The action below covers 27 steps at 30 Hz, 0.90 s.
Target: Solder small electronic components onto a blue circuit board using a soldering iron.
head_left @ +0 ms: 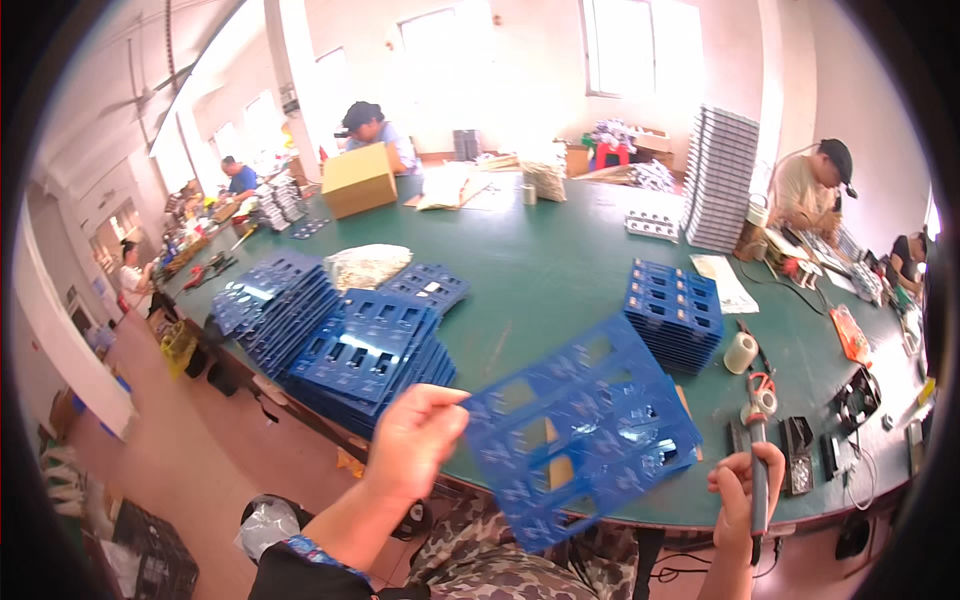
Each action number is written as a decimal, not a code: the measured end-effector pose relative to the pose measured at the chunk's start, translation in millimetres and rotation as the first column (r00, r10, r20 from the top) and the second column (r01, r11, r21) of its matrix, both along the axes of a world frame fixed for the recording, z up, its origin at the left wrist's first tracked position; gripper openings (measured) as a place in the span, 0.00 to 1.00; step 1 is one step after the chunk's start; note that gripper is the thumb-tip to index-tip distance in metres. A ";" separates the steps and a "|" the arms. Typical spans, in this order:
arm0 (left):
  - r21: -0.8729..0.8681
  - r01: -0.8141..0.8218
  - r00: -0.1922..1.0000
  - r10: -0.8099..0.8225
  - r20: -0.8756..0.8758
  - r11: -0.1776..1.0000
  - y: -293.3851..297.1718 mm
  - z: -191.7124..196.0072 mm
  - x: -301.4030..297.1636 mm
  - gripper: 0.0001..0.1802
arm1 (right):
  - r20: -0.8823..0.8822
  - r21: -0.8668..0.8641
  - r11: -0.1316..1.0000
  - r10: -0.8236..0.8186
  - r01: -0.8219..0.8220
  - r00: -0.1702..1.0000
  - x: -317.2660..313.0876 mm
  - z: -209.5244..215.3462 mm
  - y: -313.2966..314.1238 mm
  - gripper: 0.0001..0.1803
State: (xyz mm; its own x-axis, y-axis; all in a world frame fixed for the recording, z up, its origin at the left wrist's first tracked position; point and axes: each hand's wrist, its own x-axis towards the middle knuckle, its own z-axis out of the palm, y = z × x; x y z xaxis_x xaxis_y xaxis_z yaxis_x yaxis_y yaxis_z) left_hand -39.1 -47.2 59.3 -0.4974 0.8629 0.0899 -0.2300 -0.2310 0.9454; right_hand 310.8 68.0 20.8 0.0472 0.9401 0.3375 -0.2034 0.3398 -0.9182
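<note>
Head view, left hand (415, 440): pinches the near left corner of a blue plastic tray (580, 435) between thumb and fingertips, with the rest of the hand clear of it.
Head view, tray position: it hangs tilted in the air over the near edge of the green desk (540, 260), stretching from the left hand toward the right hand, above the person's lap.
Head view, right hand (745, 495): closed in a fist around the handle of a slim upright tool (757, 440) with a red and white head; it does not touch the tray.
Risk, grip: only one corner is held, so the thin tray could flex, swing or slip from the pinch and drop past the desk edge to the floor.
Risk, tool: its head stands just beside the tray's far corner; a swing of the tray could knock against it or catch on it.
Risk, stacks: the blue tray stack (370, 355) lies just beyond the left hand and leans unevenly, and a brush from the wrist could push the top trays off.
Risk, small items: a tape roll (741, 352) and dark small parts (797, 455) lie just beyond the right hand and could be swept aside.
Not clear: whether the tray's pockets hold anything.
</note>
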 end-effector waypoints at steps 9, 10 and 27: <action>0.106 -0.549 0.832 0.554 -0.023 0.829 -82.7 12.6 -155.3 0.05 | 0.040 -0.014 0.998 0.054 -0.053 0.998 -7.5 -3.8 -18.7 0.27; 0.060 -0.589 0.806 0.591 -0.030 0.806 -83.0 11.1 -161.7 0.05 | 0.055 -0.034 0.999 0.045 -0.043 0.997 -7.6 -3.5 -20.5 0.27; -0.157 -0.652 0.744 0.587 -0.320 0.741 -76.0 -13.3 -205.2 0.09 | 0.120 0.005 1.000 -0.013 0.012 0.993 9.6 -16.3 -25.0 0.25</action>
State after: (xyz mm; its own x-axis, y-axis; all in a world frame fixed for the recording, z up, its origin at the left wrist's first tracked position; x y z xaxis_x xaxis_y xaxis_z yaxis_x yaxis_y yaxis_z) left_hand -244.3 -123.2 46.0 -0.9198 0.3773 0.1075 0.1169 0.0020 0.9931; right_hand 320.3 42.9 4.5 0.0182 0.9382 0.3455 -0.0876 0.3457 -0.9342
